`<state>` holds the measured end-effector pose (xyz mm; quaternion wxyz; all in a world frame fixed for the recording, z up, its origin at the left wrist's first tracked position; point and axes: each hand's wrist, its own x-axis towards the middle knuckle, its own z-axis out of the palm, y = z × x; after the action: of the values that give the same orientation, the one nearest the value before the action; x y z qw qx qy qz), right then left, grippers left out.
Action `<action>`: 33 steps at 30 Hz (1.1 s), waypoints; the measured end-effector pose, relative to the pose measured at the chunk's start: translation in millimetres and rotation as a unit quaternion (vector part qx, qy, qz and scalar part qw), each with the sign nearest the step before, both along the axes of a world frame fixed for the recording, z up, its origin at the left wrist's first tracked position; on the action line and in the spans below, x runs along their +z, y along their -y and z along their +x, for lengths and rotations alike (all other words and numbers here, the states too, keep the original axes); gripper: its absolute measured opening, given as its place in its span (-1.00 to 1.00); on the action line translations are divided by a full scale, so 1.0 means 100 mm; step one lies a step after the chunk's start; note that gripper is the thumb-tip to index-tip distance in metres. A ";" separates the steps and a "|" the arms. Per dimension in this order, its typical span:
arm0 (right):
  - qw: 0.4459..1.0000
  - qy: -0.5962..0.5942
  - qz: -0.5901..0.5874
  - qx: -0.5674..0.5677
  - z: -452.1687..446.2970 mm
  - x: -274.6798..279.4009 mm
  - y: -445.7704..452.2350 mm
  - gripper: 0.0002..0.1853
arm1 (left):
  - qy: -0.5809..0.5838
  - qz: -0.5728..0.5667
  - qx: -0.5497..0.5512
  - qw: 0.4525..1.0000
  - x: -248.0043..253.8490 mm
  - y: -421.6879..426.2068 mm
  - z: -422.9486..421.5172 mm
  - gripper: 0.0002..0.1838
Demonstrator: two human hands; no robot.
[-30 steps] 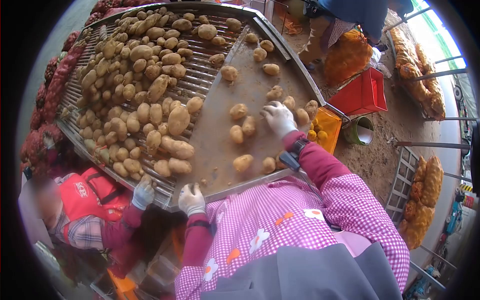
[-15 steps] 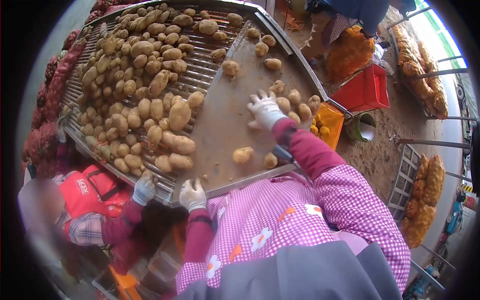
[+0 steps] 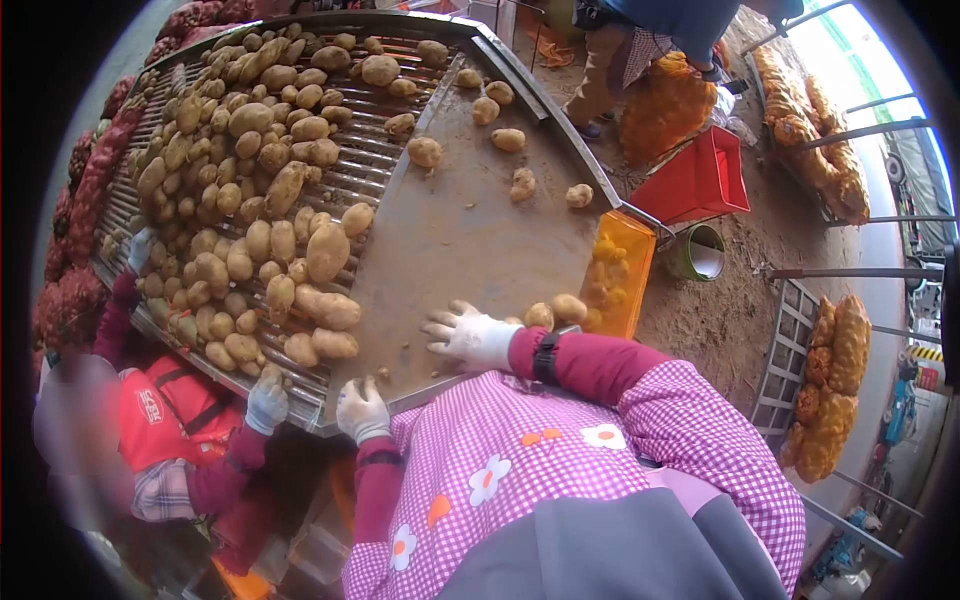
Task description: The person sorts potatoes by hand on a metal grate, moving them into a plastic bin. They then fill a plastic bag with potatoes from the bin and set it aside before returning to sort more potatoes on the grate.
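Note:
My right hand (image 3: 472, 336), in a white glove, lies on the flat metal tray (image 3: 440, 240) near its front edge, fingers spread and holding nothing. Just right of it, partly behind my forearm, are a few potatoes (image 3: 539, 316). My left hand (image 3: 362, 410), also gloved, rests at the tray's front rim with its fingers bent; whether they grip the rim is hard to tell. Many potatoes (image 3: 250, 120) are piled on the slatted rack (image 3: 380, 150) at the left. Several more sit along the tray's far side, one of them (image 3: 508, 139) near the back right rim.
A co-worker in a red vest (image 3: 150, 410) has gloved hands at the rack's left edge. Another person (image 3: 640, 40) stands at the back beside an orange net sack (image 3: 665, 110). At the right are a red bin (image 3: 705, 180), a green bucket (image 3: 696, 252) and an orange crate (image 3: 618, 275).
My right hand has swept from the tray's right side toward me and left. Potatoes near the orange crate have shifted or left the tray. My left hand stays at the rim.

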<state>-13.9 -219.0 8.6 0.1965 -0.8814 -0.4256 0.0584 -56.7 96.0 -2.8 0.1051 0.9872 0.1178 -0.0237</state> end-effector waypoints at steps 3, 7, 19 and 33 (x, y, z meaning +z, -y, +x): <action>0.997 0.013 -0.074 -0.033 0.04 -0.10 0.19 -0.55 | 0.003 -0.003 -0.001 1.000 0.03 0.02 -0.01 -0.68; 0.986 0.032 0.007 -0.165 -0.28 0.03 0.87 -0.73 | 0.014 -0.006 0.002 1.000 0.08 0.08 -0.01 -0.69; 0.906 0.073 -0.152 -0.389 1.13 0.12 1.32 -0.43 | -0.026 0.009 0.015 1.000 0.11 0.10 0.04 -0.69; 0.891 0.036 -0.060 -0.449 -0.11 0.16 1.84 -0.37 | -0.039 0.004 0.025 0.999 -0.03 0.02 0.03 -0.61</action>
<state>-24.9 -403.2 24.8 0.1334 -0.9901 0.0134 -0.0421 -53.7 93.9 -6.3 0.0971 0.9826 0.1467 -0.0593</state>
